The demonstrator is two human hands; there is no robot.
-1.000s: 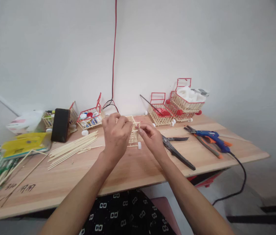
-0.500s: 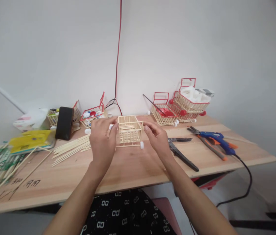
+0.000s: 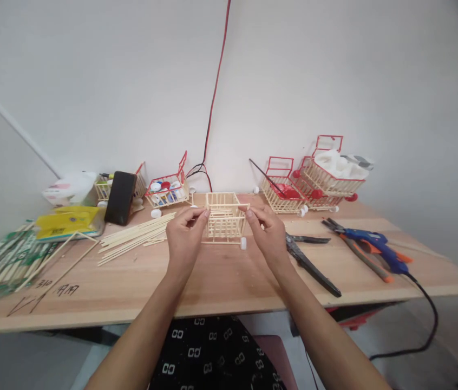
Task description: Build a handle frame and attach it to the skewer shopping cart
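I have both hands at the unpainted stick basket (image 3: 224, 219), which stands upright on the counter (image 3: 221, 281) at twelve o'clock from me, just short of the wall. My left hand (image 3: 184, 241) pinches the near left top corner of the frame with thumb and forefinger narrowed onto the rail; my right hand (image 3: 267, 233) does the same at the near right corner, fingertips closed on the thin stick there. A single white wheel (image 3: 243, 243) sits at the basket's near right foot, touching the base; I cannot tell whether it is fixed on. By my reading, I am at the checking and squaring step on a bare cart body, steadying the frame between two light pinches. Any next move calls for a gentle grip, since the rails look thin and would bend or pop a joint under pressure. At ten o'clock lies a loose bundle of bamboo sticks (image 3: 135, 238), beside the basket but apart from it. At two o'clock the shears (image 3: 310, 260) lie flat, and further out toward three the blue glue gun (image 3: 375, 244) rests with its cord trailing off the edge. Finished red-trimmed carts (image 3: 314, 181) stand at one o'clock against the wall.
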